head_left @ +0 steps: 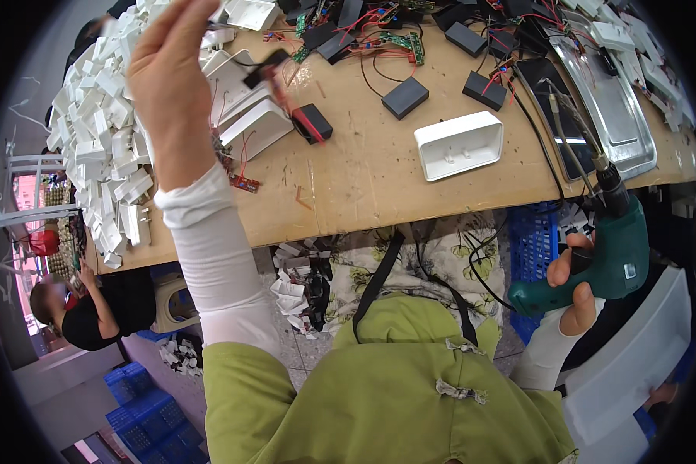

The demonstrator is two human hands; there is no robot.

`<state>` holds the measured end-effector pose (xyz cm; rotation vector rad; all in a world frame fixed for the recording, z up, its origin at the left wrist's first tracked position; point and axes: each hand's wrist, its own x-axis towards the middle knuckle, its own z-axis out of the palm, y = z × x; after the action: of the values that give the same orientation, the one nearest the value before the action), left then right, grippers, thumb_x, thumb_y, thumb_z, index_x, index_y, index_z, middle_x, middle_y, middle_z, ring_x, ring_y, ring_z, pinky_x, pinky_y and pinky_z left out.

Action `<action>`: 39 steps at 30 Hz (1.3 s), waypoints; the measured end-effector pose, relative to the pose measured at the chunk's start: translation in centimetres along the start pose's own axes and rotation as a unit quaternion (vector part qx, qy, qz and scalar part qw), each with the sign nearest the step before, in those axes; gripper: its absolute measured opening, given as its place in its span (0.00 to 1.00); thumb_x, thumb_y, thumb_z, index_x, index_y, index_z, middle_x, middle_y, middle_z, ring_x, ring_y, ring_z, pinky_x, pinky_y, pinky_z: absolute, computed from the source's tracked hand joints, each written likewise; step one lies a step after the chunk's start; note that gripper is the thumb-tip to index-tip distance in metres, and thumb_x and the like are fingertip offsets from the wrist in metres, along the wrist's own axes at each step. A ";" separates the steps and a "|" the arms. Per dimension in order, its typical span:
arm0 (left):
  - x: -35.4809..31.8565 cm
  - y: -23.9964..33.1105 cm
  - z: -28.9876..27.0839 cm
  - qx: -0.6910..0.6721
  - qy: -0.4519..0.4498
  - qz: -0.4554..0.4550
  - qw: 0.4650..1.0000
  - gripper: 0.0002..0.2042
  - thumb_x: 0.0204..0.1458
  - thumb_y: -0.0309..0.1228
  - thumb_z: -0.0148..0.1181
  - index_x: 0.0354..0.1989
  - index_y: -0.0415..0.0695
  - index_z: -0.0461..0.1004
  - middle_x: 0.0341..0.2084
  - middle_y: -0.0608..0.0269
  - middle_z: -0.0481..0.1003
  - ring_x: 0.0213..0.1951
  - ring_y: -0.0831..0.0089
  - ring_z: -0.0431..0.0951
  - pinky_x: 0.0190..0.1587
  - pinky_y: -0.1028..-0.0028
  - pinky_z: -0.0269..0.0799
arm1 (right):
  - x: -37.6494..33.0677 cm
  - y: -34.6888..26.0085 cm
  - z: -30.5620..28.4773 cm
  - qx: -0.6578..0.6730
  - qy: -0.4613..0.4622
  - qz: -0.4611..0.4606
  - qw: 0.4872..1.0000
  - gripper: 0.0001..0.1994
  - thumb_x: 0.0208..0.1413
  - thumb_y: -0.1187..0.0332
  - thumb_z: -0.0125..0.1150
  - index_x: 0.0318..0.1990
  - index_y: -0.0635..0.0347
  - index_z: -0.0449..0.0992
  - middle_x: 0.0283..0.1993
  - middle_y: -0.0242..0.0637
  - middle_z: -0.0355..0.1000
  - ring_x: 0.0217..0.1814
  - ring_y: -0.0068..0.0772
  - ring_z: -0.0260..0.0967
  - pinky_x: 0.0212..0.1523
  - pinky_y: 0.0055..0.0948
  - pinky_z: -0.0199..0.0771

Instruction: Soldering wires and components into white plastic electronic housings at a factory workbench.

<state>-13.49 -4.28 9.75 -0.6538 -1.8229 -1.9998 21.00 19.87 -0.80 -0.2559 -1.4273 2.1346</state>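
Note:
My right hand (574, 282) is wrapped round the grip of a green corded power drill (625, 246), which points up over the table's right front edge. My left hand (170, 93) is raised over the table's left side, fingers stretched out and nothing seen in them; its fingertips reach the picture's upper edge. Just right of it, a dark piece with red wiring (277, 81) is smeared by motion. Below that is a black box (312, 124) with a red wire, beside open white housings (255, 130). A single open white housing (458, 145) lies in the middle front.
A heap of white housings (104, 131) covers the left end. Black boxes (404, 97) with wires and green circuit boards (414, 48) lie at the back. A metal tray (634, 158) is at right. Another person (104, 313) works at far left. Blue crates (143, 406) stand below.

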 end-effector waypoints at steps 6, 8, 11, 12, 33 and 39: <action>-2.8 3.5 -0.7 0.027 0.108 0.238 0.965 0.06 0.49 0.20 0.52 0.35 0.31 0.70 0.27 0.59 0.73 0.30 0.73 0.74 0.34 0.78 0.72 | 0.1 0.1 0.6 0.024 -0.032 0.019 0.999 0.32 0.47 0.67 0.56 0.58 0.67 0.49 0.52 0.49 0.60 0.31 0.21 0.61 0.28 0.20 0.62; -5.2 4.6 -0.7 0.225 0.173 0.268 0.920 0.06 0.47 0.18 0.52 0.34 0.33 0.71 0.30 0.59 0.71 0.24 0.77 0.71 0.26 0.84 0.68 | 0.2 0.1 0.7 0.029 -0.029 0.027 0.999 0.32 0.47 0.67 0.56 0.58 0.67 0.49 0.52 0.49 0.60 0.31 0.21 0.62 0.28 0.20 0.62; -10.1 3.1 -2.0 0.155 -0.049 0.245 0.956 0.08 0.44 0.17 0.54 0.34 0.36 0.74 0.27 0.61 0.70 0.20 0.78 0.67 0.22 0.84 0.62 | 0.5 0.3 0.8 0.021 -0.057 0.037 0.998 0.32 0.47 0.67 0.56 0.58 0.67 0.49 0.53 0.49 0.59 0.31 0.21 0.61 0.29 0.20 0.62; -11.7 1.9 -1.1 0.139 -0.113 0.211 0.961 0.08 0.43 0.17 0.55 0.33 0.37 0.74 0.25 0.62 0.69 0.20 0.77 0.67 0.21 0.82 0.61 | 0.7 0.6 1.2 0.031 -0.042 0.032 0.998 0.32 0.47 0.67 0.56 0.58 0.66 0.49 0.54 0.49 0.59 0.31 0.21 0.61 0.29 0.20 0.62; -18.8 -0.1 4.6 0.250 -0.277 0.108 0.921 0.08 0.36 0.20 0.59 0.28 0.40 0.72 0.20 0.61 0.67 0.20 0.67 0.69 0.21 0.72 0.63 | 6.5 4.2 5.0 0.127 -0.020 0.049 0.991 0.29 0.48 0.69 0.53 0.58 0.66 0.52 0.55 0.52 0.57 0.52 0.46 0.63 0.41 0.28 0.71; -18.7 0.1 4.5 0.297 -0.284 0.129 0.902 0.09 0.35 0.22 0.59 0.29 0.42 0.72 0.20 0.64 0.66 0.22 0.69 0.67 0.27 0.72 0.60 | 6.8 4.5 5.7 0.107 -0.065 0.071 0.990 0.27 0.51 0.69 0.49 0.58 0.70 0.50 0.61 0.56 0.46 0.63 0.50 0.47 0.51 0.30 0.64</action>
<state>2.46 -0.72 -0.29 -1.2732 -2.3501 -1.0364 11.31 17.76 -1.52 -0.1429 -1.2681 2.4394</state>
